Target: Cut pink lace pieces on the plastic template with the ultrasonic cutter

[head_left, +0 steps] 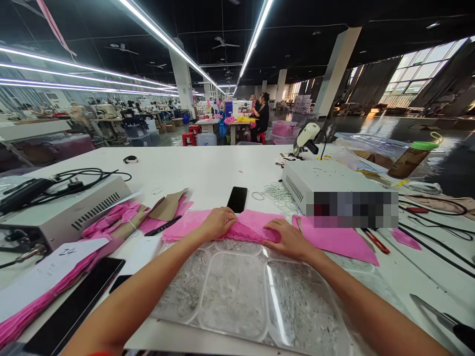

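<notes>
A layered stack of pink fabric pieces [256,225] lies across the clear plastic mat with rounded panels [233,296]. My left hand [219,222] is closed on the stack near its middle, thumb and fingers pressed together at the fabric. Toward the stack's right end, my right hand [284,237] has its fingers curled over the cloth and its thumb at the near edge. Just beyond my left fingertips lies a black phone [238,199]. Right of my right hand, a flat pink fabric piece [337,240] rests on the table.
Grey metal boxes stand left [74,212] and right [326,183]. Bundled pink cloth [122,220], a black pen [163,225] and a long black device [77,306] lie left. Pale elastic loops [278,195], an orange-handled tool [376,241] and scissors [441,314] lie right.
</notes>
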A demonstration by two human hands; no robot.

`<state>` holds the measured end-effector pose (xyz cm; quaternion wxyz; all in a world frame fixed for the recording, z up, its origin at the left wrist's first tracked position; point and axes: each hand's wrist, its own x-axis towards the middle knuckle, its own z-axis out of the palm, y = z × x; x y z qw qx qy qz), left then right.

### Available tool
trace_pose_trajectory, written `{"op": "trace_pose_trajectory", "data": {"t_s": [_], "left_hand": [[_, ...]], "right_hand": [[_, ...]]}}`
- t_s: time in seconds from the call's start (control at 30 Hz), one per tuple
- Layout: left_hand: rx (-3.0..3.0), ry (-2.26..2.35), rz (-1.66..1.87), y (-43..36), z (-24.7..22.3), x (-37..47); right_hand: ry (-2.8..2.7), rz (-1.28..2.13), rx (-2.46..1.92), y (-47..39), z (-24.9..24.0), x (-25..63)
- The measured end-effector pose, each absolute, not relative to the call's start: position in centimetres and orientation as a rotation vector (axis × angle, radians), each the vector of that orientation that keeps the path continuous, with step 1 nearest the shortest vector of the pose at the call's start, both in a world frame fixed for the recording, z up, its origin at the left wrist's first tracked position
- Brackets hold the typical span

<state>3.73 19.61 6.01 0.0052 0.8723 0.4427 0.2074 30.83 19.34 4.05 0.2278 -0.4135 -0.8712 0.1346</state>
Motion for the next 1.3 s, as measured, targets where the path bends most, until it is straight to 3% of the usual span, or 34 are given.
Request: {"op": "trace_pose_trajectory", "data": {"t_s": [0.27, 0.53, 0.73, 0.9, 1.13, 1.3], "left_hand": [[2.829, 1.359, 0.800, 16.9, 6.0, 2.5], [2.837, 1.375, 0.874, 12.4, 3.7, 0.6], [2.899, 1.252, 0.723, 8.8, 3.9, -1.0], [2.878, 1.250, 0.594, 4.5, 4.7, -2.2], [2.742, 1.474, 0.667, 8.4, 5.4, 0.6], [2.626, 1.543, 0.704, 15.0, 4.8, 4.4]], "right_hand": [[-2.319, 0.102, -1.144, 18.7, 3.1, 30.4], [-2.479, 0.062, -0.775, 12.1, 1.8, 31.0], [-2.623, 0.201, -0.594, 8.3, 2.3, 29.7], [-2.645, 0.531, -0.476, 7.9, 3.3, 29.5], [-2.352, 0.608, -1.106, 16.0, 4.6, 26.0], [-2.248, 0.501, -1.258, 20.6, 4.5, 22.5]]}}
